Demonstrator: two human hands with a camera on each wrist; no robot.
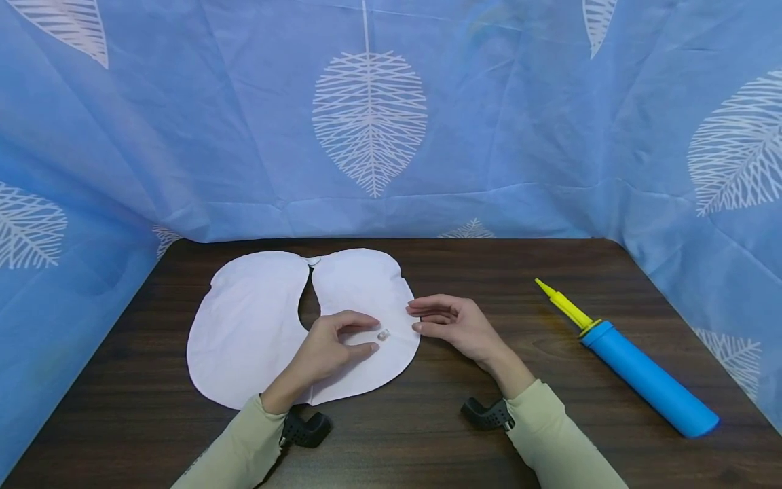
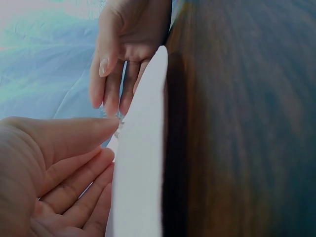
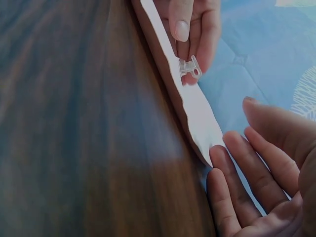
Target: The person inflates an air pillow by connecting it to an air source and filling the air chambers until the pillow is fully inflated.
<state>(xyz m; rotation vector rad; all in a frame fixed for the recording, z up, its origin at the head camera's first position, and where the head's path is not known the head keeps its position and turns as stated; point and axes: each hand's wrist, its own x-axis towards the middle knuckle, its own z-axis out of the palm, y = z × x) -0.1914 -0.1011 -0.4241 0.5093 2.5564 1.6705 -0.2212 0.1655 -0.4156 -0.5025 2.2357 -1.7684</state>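
A flat white inflatable neck pillow (image 1: 244, 326) lies on the dark wooden table, its two lobes side by side around a narrow opening. From its right lobe rises a small clear air valve (image 1: 383, 335), whose open cap loop stands out in the right wrist view. My left hand (image 1: 330, 346) is over the right lobe, thumb and fingers spread apart just left of the valve (image 3: 190, 66) and not pinching it. At the pillow's right edge is my right hand (image 1: 455, 327), its fingers loosely extended with nothing held; the fingertips are at or touching the edge.
A blue hand pump (image 1: 650, 380) with a yellow nozzle (image 1: 565, 305) lies slantwise on the right of the table (image 1: 464, 265). Behind and around the table hangs a blue curtain (image 1: 256, 136) with white leaf prints. A black wrist mount (image 1: 487, 413) sits by each sleeve.
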